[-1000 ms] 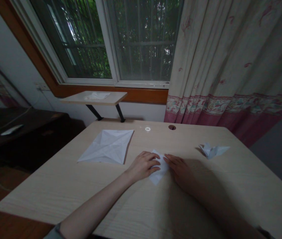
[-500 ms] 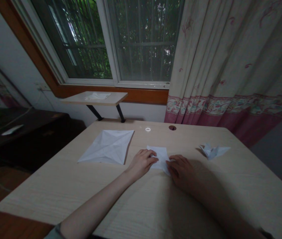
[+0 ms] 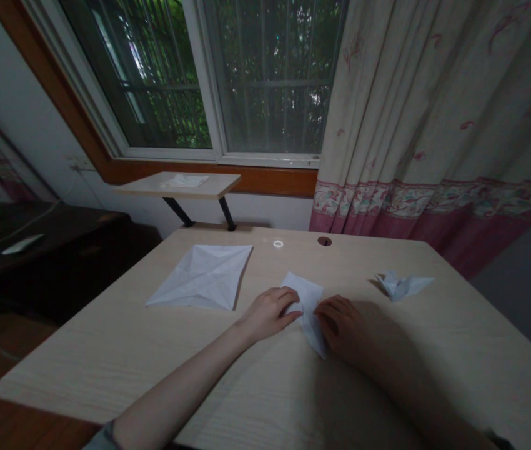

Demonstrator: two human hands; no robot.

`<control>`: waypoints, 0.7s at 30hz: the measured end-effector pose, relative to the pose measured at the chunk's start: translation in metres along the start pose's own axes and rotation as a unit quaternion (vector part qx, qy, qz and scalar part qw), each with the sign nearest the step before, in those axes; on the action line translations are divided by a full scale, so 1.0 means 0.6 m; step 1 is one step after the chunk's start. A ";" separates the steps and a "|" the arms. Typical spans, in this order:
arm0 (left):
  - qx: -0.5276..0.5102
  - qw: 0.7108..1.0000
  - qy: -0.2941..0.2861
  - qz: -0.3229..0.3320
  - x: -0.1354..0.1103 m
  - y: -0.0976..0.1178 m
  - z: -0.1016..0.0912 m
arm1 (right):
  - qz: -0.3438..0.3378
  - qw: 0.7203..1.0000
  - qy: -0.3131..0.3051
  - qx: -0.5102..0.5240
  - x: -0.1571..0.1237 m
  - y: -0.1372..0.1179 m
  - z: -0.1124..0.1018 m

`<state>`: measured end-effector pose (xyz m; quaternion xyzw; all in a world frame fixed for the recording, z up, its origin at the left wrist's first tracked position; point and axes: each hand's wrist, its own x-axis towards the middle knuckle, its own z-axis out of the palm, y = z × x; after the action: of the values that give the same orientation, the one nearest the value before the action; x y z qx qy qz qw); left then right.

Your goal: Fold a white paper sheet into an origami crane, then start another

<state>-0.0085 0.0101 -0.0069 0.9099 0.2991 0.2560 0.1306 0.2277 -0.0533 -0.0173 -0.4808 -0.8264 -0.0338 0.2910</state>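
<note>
A small folded sheet of white paper (image 3: 310,291) lies on the table between my hands, one narrow flap pointing toward me. My left hand (image 3: 272,312) grips its left side, thumb and fingers closed at the edge. On the right side, my right hand (image 3: 343,322) pinches the paper's edge with curled fingers. Left of them a larger creased white sheet (image 3: 207,275) lies spread out. To the right rests a folded paper bird (image 3: 399,286) with pointed ends.
The pale wooden table (image 3: 129,362) has a round cable hole (image 3: 324,241) near its back edge. A raised shelf (image 3: 213,183) on black legs stands at the back left, with white paper (image 3: 188,180) on it. A patterned curtain (image 3: 410,125) hangs behind on the right.
The small folded paper has turned clockwise, and a narrow flap now extends toward me. My hands have shifted only slightly along with it.
</note>
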 end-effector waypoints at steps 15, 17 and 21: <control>-0.037 0.999 -0.024 -0.008 0.000 0.013 -0.002 | 0.049 0.998 0.051 -0.002 -0.002 0.012 0.014; -0.027 0.999 -0.018 -0.001 0.001 0.014 -0.003 | 0.058 0.997 0.049 -0.004 -0.003 0.017 0.019; 0.007 1.000 -0.012 0.012 0.004 0.017 -0.007 | 0.050 0.997 0.059 0.013 -0.003 0.027 0.023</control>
<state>-0.0043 0.0037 0.0016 0.9173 0.2887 0.2447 0.1243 0.2355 -0.0413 -0.0332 -0.5145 -0.7835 -0.0366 0.3467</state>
